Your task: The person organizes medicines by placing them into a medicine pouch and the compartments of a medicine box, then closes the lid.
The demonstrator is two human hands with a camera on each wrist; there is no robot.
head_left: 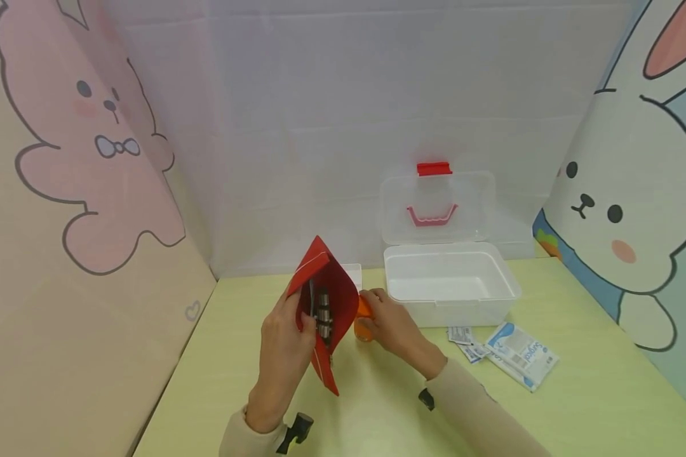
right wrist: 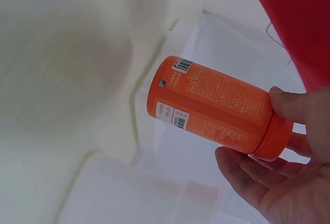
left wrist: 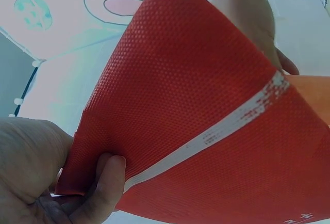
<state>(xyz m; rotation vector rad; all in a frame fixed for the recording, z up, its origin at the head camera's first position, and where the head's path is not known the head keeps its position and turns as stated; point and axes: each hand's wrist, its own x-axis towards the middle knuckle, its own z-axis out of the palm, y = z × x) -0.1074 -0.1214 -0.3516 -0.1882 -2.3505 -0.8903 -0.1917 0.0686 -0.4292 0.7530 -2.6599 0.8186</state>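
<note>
My left hand [head_left: 286, 346] grips the edge of a red fabric pouch [head_left: 345, 298], whose mouth gapes toward the head camera. Silvery metal items [head_left: 324, 314] show inside it; their kind cannot be made out. The left wrist view shows the pouch's outer side [left wrist: 170, 90], crossed by a pale stripe, pinched by thumb and fingers. Just right of the pouch, my right hand [head_left: 397, 327] holds an orange bottle [right wrist: 211, 105] around its cap end. Printed text and barcode labels cover the bottle. In the head view the pouch and hand hide part of it.
An open white plastic box [head_left: 457, 311] stands behind on the right, its clear lid [head_left: 480, 209] with a red handle raised against the backdrop. Small packets [head_left: 463, 339] and larger wrapped packs [head_left: 523, 355] lie before it. A white object [head_left: 352, 273] is partly hidden behind the pouch.
</note>
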